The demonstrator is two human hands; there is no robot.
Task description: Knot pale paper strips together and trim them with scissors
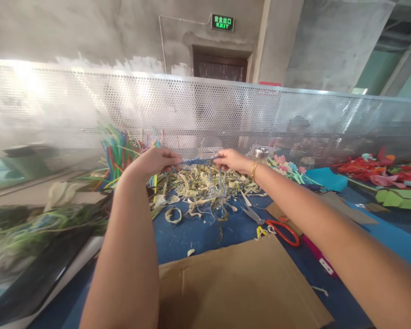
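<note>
Both my arms reach forward over a blue table. My left hand and my right hand each pinch one end of a thin blue strip, stretched level between them. Loose blue strands hang down from the strip near my right hand. Beneath the hands lies a heap of pale yellowish trimmings. A gold bracelet circles my right wrist.
Red-handled scissors lie right of the heap, a flat cardboard sheet near me. Coloured straws stand at the back left, paper flowers and red and green pieces at the right. A perforated metal screen closes the far side.
</note>
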